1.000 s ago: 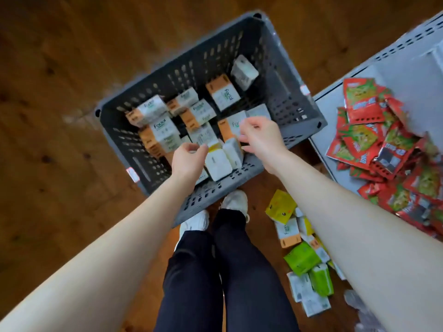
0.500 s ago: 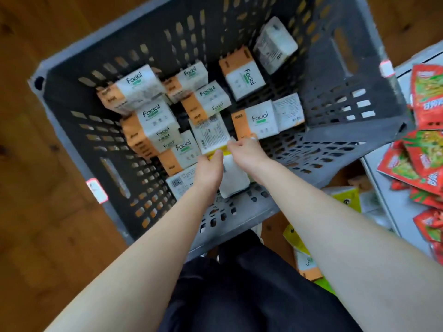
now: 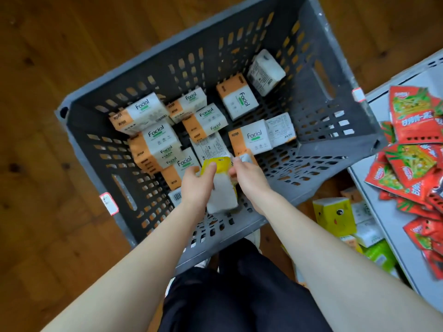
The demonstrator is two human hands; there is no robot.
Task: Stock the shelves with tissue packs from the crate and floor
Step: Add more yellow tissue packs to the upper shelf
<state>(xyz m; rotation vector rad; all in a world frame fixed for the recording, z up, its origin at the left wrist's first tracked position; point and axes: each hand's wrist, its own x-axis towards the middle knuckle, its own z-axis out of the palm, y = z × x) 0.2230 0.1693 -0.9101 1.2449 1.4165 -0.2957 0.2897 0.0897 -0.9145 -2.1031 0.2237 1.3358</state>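
In a grey crate (image 3: 318, 146), the left hand (image 3: 195, 188) grips a yellow-and-white tissue pack (image 3: 221, 195) with curled fingers. The right hand (image 3: 250, 180) pinches a mostly hidden white pack (image 3: 245, 158) just beside it.

Left hand (image 3: 196, 185) and right hand (image 3: 249, 179) hold a yellow tissue pack (image 3: 221, 196) inside the crate (image 3: 335, 140).

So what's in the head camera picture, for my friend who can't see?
Two hands reach into a grey crate of orange tissue packs; the left hand holds a yellow pack, the right hand beside it. More packs lie on the floor, by a shelf of red snack bags.
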